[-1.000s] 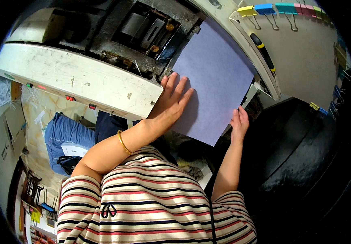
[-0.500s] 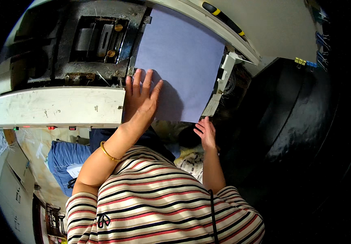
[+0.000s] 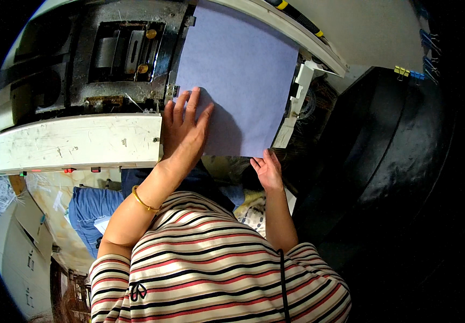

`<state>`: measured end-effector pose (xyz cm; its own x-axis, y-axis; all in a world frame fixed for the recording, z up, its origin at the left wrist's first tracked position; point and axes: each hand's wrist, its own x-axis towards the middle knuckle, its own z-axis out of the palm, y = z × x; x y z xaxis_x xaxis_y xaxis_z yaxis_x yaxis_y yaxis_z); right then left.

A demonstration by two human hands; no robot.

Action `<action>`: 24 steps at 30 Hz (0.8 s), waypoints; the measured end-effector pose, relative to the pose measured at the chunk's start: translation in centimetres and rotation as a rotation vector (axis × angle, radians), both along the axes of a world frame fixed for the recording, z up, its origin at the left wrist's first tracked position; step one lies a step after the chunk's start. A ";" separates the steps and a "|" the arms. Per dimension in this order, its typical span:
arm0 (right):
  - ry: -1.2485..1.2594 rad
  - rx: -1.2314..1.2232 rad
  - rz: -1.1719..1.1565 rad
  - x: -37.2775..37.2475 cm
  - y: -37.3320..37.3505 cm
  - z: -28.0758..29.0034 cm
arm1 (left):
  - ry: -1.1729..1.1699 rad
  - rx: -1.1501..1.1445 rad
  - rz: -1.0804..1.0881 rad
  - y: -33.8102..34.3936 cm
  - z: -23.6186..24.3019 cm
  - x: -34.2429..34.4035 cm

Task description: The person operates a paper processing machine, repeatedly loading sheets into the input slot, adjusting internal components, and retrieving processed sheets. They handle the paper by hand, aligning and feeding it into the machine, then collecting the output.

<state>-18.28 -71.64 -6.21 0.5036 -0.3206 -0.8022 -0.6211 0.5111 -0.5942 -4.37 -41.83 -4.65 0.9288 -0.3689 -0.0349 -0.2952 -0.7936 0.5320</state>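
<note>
A large bluish-lilac sheet [image 3: 243,75], paper or thin card, lies over the bed of a dark metal machine [image 3: 125,54]. I cannot tell if it is one sheet or the top of a stack. My left hand [image 3: 185,125] rests flat at the sheet's left edge. Its fingers are stretched out and slightly spread, beside a small metal clip on the machine. My right hand [image 3: 268,171] is at the sheet's near right corner, palm turned upward and fingers apart. Its fingertips meet the edge; whether they press on it I cannot tell.
A white machine panel [image 3: 71,142] runs along the near left. Beyond the sheet, a black-and-yellow tool handle [image 3: 300,20] lies on a ledge. Right of the sheet is a white notched strip [image 3: 297,105], then a large black surface [image 3: 378,145] with yellow and blue binder clips [image 3: 409,73].
My right hand has shifted slightly and its fingertips now sit closer against the sheet's near right corner. My left hand stays at the left edge. The view has tilted a little.
</note>
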 end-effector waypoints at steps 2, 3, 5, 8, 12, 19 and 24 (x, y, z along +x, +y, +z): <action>-0.010 0.001 0.009 0.0 0.0 -0.2 | -0.001 -0.011 0.000 0.0 -0.1 0.0; -0.015 0.002 0.003 -0.2 -0.1 -0.3 | 0.005 0.006 0.000 0.0 -0.1 0.0; -0.027 0.003 -0.009 -0.6 -0.2 -0.6 | 0.016 0.040 0.000 -0.1 0.1 0.0; -0.012 -0.006 -0.006 -0.3 0.1 -0.3 | 0.000 0.006 0.018 -0.3 0.1 -0.1; 0.006 -0.015 -0.010 -0.8 0.2 -0.4 | -0.013 -0.005 0.010 -0.3 0.0 -0.2; -0.004 0.012 0.003 -0.4 0.3 -0.9 | -0.019 0.003 0.027 -0.3 -0.2 -0.2; 0.009 -0.006 -0.010 0.2 1.2 0.3 | -0.044 -0.061 0.068 -0.6 -1.1 -0.4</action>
